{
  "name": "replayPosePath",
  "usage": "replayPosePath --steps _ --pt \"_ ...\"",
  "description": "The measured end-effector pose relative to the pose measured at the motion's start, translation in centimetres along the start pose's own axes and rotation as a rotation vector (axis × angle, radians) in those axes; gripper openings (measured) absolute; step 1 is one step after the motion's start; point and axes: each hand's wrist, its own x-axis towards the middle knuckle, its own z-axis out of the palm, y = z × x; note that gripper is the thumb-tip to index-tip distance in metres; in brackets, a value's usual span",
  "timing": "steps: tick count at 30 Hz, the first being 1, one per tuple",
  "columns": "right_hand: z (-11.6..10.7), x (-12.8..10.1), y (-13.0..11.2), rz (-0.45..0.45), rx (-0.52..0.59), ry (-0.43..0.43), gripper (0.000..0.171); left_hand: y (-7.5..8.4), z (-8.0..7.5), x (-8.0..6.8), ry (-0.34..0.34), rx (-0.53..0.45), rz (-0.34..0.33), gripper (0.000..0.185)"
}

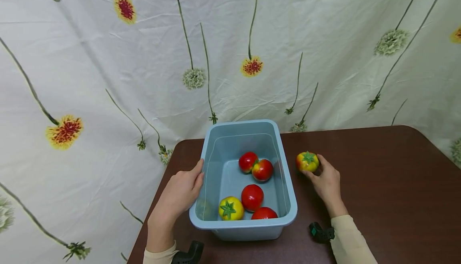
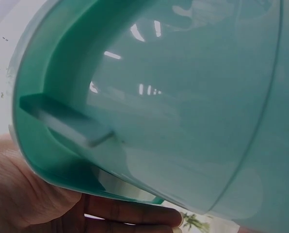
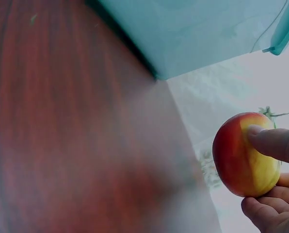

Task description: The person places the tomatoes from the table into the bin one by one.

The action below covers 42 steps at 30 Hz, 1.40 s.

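Observation:
A light blue plastic bin (image 1: pixel 248 225) stands on the table, holding several toy tomatoes, among them a red tomato (image 1: pixel 252 197) and a yellow tomato (image 1: pixel 231 209) with a green leaf top. My left hand (image 1: pixel 181 192) holds the bin's left rim; in the left wrist view its fingers (image 2: pixel 130 212) lie along the underside of the rim. To the right of the bin, my right hand (image 1: pixel 327 180) pinches a red-and-yellow toy tomato (image 1: pixel 307 161) between thumb and fingers. The right wrist view shows this tomato's smooth side, with the thumb pressed on it.
Dark brown table (image 1: pixel 392 184) extends to the right of the bin. Behind and to the left hangs a white curtain (image 1: pixel 151 64) with a flower print. Black bands (image 1: pixel 320 232) are worn at both wrists.

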Motion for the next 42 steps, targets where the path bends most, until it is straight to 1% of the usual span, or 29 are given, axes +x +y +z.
replayPosePath --steps 5,12,19,24,29,35,42 --pt "-0.6 0.0 -1.0 -0.039 0.028 0.022 0.071 0.0 0.0 0.0 0.005 0.006 0.001 0.050" --pt "-1.2 -0.4 -2.2 -0.131 0.053 0.075 0.070 0.0 0.0 0.0 -0.004 -0.005 -0.010 0.050" --pt "-1.9 -1.0 -3.4 -0.169 0.058 0.101 0.071 0.1 0.0 0.0 -0.007 -0.003 -0.009 0.050" --pt "-2.4 -1.3 -4.2 -0.236 0.063 0.153 0.072 0.1 0.0 -0.1 -0.003 -0.001 -0.009 0.050" --pt "-3.0 -1.7 -5.1 -0.285 0.078 0.192 0.074 0.1 0.0 -0.1 -0.002 -0.007 -0.010 0.051" --pt "-3.9 -2.4 -6.3 -0.327 0.086 0.223 0.075 0.0 0.0 0.0 -0.005 -0.009 -0.011 0.051" --pt "-4.6 -3.2 -7.4 -0.363 0.081 0.239 0.076 0.1 0.0 0.0 -0.010 -0.008 -0.010 0.051"
